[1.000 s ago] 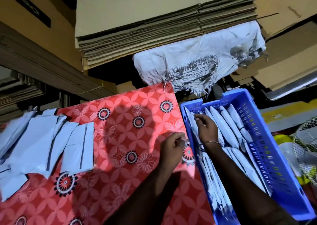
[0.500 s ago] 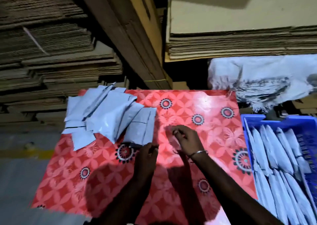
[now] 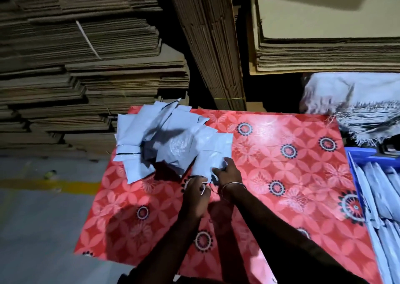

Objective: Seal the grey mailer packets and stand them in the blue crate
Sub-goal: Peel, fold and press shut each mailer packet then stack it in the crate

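both forearms reach forward over a red flowered cloth [image 3: 281, 175]. left hand [image 3: 195, 193] is curled, pinching a thin pale strip; its far end cannot be made out. right hand [image 3: 228, 172], a bangle [image 3: 232, 186] on its wrist, has fingers bent onto the near edge of a grey packet [image 3: 213, 153]. that packet lies at the right edge of a loose pile of packets [image 3: 151, 136] beyond. blue crate [image 3: 355, 160] at the cloth's right edge holds packets on edge. flat cardboard stacks [image 3: 86, 67] stand behind.

Dim scene; overhead light glares off the red floral tablecloth [image 3: 281, 136], hard shadows, edges bowed, perhaps slightly motion-blurred.
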